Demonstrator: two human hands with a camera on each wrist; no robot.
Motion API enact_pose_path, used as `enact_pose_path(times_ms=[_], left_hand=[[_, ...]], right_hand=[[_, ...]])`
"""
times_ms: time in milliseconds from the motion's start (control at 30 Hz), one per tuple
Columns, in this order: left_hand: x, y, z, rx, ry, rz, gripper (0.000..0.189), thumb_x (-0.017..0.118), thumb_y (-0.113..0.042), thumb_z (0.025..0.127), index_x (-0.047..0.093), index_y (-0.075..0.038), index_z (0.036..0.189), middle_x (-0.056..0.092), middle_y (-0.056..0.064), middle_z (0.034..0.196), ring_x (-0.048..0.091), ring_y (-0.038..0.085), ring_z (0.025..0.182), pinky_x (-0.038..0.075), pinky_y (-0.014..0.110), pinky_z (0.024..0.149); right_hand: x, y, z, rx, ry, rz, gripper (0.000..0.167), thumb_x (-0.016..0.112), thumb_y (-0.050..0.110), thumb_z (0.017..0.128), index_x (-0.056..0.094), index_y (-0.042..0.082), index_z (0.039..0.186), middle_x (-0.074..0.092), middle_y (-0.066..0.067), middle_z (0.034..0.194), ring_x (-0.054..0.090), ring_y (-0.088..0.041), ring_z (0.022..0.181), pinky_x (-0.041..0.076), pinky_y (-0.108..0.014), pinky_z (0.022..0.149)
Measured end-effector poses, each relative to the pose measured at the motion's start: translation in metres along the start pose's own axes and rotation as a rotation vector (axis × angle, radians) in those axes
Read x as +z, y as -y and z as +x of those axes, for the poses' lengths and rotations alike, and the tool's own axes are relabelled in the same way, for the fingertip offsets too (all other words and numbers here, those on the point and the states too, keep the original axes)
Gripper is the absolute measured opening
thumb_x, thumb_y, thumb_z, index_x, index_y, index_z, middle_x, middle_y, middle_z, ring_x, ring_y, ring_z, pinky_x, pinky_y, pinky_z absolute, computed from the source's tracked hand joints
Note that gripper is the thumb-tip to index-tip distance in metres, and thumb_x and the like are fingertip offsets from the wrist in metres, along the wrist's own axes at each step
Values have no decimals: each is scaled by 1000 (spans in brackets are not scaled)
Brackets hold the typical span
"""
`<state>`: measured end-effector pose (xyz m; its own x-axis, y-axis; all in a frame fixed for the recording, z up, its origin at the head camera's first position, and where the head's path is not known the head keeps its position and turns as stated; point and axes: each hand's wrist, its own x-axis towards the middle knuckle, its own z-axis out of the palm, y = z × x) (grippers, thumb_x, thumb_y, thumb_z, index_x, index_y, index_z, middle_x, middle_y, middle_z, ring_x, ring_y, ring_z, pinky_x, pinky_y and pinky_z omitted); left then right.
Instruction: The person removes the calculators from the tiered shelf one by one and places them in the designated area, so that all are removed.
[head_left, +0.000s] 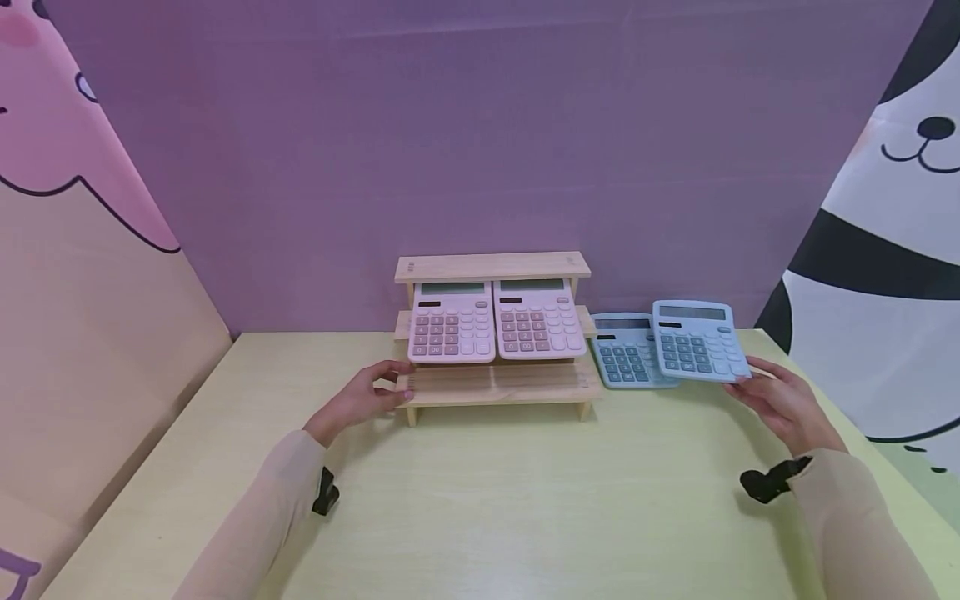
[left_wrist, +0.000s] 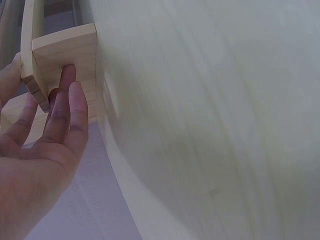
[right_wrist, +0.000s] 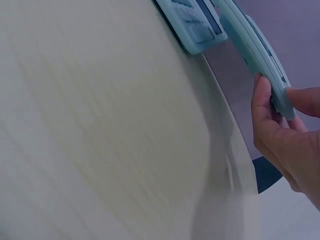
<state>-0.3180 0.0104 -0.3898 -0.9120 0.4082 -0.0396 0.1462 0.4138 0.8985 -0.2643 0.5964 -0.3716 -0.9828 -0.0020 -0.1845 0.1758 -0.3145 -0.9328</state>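
Observation:
My left hand (head_left: pixel 367 393) grips the left end of a tiered wooden rack (head_left: pixel 498 385); in the left wrist view the thumb lies on one side of its board (left_wrist: pixel 31 70) and the fingers curl along the other. Two pink calculators (head_left: pixel 452 329) lean side by side on the rack's middle tier. At the right, my right hand (head_left: pixel 783 402) pinches a light blue calculator (head_left: pixel 697 340) by its lower right corner. The right wrist view shows that calculator (right_wrist: pixel 257 55) edge-on between thumb and fingers, raised off the table. A second blue calculator (head_left: pixel 628 358) lies behind it, partly covered.
The pale yellow table (head_left: pixel 525 500) ends at a purple backdrop (head_left: pixel 495 150) just behind the rack. A panda-print panel (head_left: pixel 862 350) borders the right side, and a pink and beige panel (head_left: pixel 82 275) borders the left. Dark wrist cameras (head_left: pixel 326 492) are strapped below both hands.

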Motion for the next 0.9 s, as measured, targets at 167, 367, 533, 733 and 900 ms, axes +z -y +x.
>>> enact_pose_path(times_ms=[167,367,533,733,900], left_hand=[[0,0,-1,9,3,-15,51,63,-16,87,42,-5,133,41,20,124,59,24,93,54,40,80],[0,2,0,6,4,5,51,63,-19,86,43,-6,132,41,20,123,59,24,93,54,37,79],[0,2,2,-1,0,5,51,64,-18,86,44,-7,131,42,19,123,59,25,94,54,37,79],[-1,5,4,-4,-7,8,51,65,-18,85,45,-9,131,42,18,123,59,25,94,55,36,78],[0,5,3,1,-6,8,50,64,-18,86,45,-8,131,41,19,123,59,25,94,54,37,79]], right_hand=[[-8,-2,2,-15,-3,56,71,52,-7,88,17,18,143,63,6,93,64,-15,84,54,-31,80],[-17,-3,2,-16,-12,75,54,54,-9,86,36,17,129,63,4,90,63,-15,82,54,-30,79],[-23,0,1,-1,-14,104,42,54,-13,84,53,19,111,63,2,88,63,-16,82,54,-31,79],[-31,4,1,80,-65,48,93,56,-8,85,-11,18,145,61,7,84,62,-13,80,53,-30,83],[-38,4,3,113,-80,41,97,59,-5,84,-12,21,145,60,7,82,62,-12,79,53,-30,84]])
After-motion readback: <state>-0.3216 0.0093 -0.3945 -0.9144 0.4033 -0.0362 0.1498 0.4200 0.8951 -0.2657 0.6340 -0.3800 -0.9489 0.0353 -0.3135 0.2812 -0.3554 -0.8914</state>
